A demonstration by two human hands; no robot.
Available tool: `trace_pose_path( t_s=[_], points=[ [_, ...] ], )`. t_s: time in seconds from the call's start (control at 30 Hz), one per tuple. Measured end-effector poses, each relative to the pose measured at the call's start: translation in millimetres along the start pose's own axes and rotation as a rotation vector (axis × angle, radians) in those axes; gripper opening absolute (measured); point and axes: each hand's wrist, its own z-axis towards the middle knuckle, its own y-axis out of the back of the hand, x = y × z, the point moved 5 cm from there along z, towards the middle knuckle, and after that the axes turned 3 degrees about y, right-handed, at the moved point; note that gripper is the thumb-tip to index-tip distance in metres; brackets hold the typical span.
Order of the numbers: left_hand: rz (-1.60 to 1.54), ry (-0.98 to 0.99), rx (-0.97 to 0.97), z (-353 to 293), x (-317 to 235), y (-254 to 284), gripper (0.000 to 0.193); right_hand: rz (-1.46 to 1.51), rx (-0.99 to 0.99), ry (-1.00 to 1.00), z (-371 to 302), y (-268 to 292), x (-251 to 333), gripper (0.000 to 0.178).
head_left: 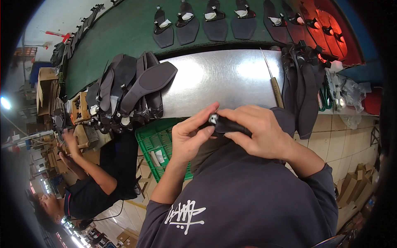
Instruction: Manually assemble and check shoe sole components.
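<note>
Close to my body, both hands grip a black sandal (225,125) over the near edge of the metal worktop. My left hand (187,135) closes its thumb and fingers round the end with a small whitish, shiny spot. From the other side, my right hand (259,131) pinches the dark body of the sandal. A rounded dark sole (284,119) shows beyond my right hand; whether it is part of the held sandal I cannot tell. An awl (276,89) with a wooden handle lies on the worktop (219,78), its point facing away.
Dark sandals (151,78) are heaped on the worktop's left, and more soles (306,91) stack on its right. Sandals (215,27) line a green belt (120,37) behind, reddish-lit at right. A green crate (144,138) stands below. Another person (93,190) works at left.
</note>
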Motion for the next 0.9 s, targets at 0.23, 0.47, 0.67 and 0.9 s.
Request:
trace_pose_path(
  t_s=[0.23, 0.47, 0.67, 0.9],
  points=[
    [-0.128, 0.217, -0.063, -2, 19, 3, 0.042, 0.263, 0.081, -0.223, -6, -10, -22, 0.019],
    [-0.072, 0.272, -0.089, -1, 18, 2, 0.041, 0.125, 0.193, -0.039, 0, -8, -19, 0.025],
    [-0.091, 0.3, -0.135, 4, 21, 5, 0.039, 0.116, 0.192, -0.074, -3, -13, -18, 0.028],
    [-0.04, 0.293, -0.173, 5, 17, 4, 0.037, 0.12, 0.137, -0.133, -7, -17, -21, 0.024]
  ],
)
